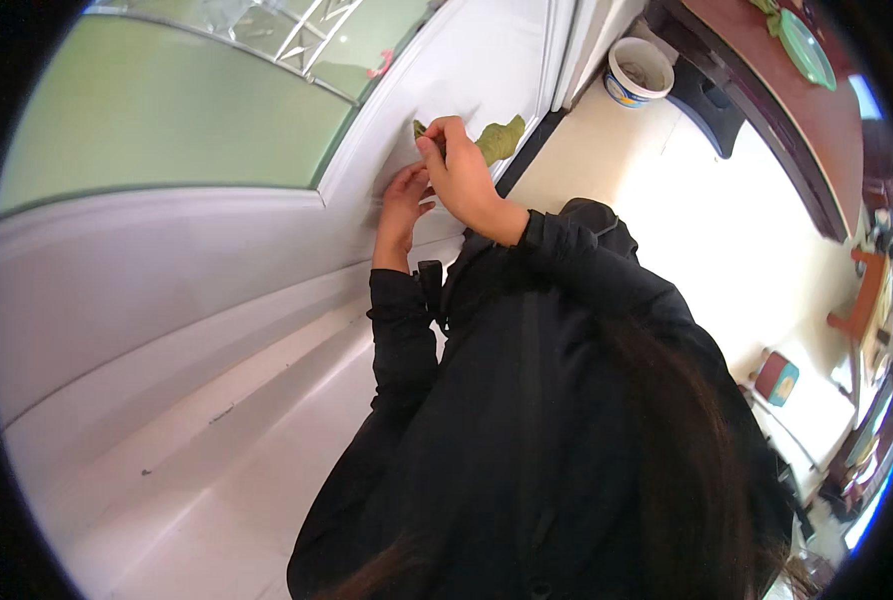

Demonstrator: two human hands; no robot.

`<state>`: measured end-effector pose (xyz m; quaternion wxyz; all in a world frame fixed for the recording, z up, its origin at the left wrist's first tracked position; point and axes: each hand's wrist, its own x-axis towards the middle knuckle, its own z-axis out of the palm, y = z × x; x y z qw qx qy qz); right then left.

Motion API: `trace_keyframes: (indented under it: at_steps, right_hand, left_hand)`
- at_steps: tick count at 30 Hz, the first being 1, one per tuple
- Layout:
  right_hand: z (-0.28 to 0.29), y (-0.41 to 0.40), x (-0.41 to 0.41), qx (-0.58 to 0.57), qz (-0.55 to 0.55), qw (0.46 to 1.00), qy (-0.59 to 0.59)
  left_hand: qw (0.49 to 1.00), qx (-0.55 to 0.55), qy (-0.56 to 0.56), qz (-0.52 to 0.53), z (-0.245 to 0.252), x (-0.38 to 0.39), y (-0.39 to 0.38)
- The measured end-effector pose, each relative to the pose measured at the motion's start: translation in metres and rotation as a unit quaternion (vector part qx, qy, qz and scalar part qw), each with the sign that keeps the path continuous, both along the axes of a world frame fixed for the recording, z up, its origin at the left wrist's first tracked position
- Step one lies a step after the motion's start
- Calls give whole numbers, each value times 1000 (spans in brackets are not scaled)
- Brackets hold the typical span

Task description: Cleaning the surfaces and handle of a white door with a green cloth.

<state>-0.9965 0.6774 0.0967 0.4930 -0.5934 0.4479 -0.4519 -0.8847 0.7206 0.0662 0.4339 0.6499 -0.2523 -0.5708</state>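
A crumpled piece of olive-green cloth (pixel 500 140) is in my right hand (pixel 465 180), pinched between thumb and fingers. One end sticks out behind the knuckles, and a small bit shows past the fingertips. Just below and to the left, my left hand (pixel 401 214) is raised close to the white panel (pixel 484 71), its fingertips near those of the right hand. Whether it touches the panel or grips part of the cloth is hidden. Both hands are in front of the white frame, beside the greenish frosted pane (pixel 183 112).
A white plastic bucket (pixel 639 71) with a blue label stands on the floor near a dark plastic object (pixel 709 109). To the upper right is a reddish-brown table (pixel 806 127) with a green plastic basin (pixel 806 51). A white ledge (pixel 251 397) runs along the lower left.
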Motion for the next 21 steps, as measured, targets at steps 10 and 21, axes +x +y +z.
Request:
trace_keyframes:
  at_steps: [10,21]
  right_hand:
    - [-30,-25,-19,29,26,995,95]
    - [-89,-84,-87,-11,212,945,249]
  left_hand:
    - [997,0,-55,62,-25,-24,27]
    - [833,-51,-445,325,-45,-84,31]
